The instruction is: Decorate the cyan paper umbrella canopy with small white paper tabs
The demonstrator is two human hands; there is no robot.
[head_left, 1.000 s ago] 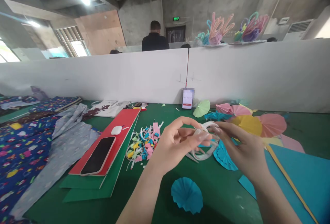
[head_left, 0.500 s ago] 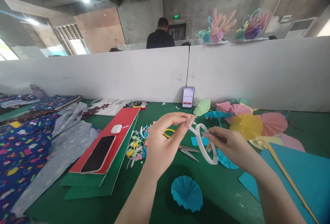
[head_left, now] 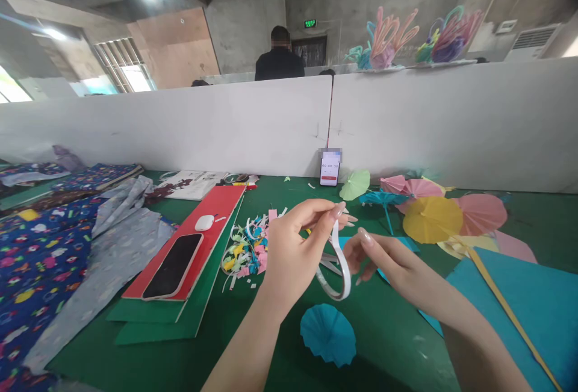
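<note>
Near the middle of the view, my left hand (head_left: 300,241) pinches the end of a white tape strip between thumb and fingertips. From it hangs the thin white roll of tape (head_left: 345,280), a nearly used-up ring. My right hand (head_left: 383,256) is just right of the roll, fingers apart and curled, holding nothing that I can see. Below both hands a pleated blue paper circle (head_left: 328,335) lies on the green table. Scissors (head_left: 331,264) lie behind the roll, largely hidden by it and my left hand.
Paper scraps (head_left: 246,247) are heaped left of my hands. A dark phone (head_left: 174,265) rests on a red board (head_left: 226,202). Paper umbrellas, one yellow (head_left: 432,219), stand at the back right beside blue sheets (head_left: 533,295). An upright phone (head_left: 330,169) leans on the white partition (head_left: 203,127).
My right hand has let go of the tape roll and its fingers have spread. The roll has dropped slightly left and hangs from my left hand, which keeps its pinch.
</note>
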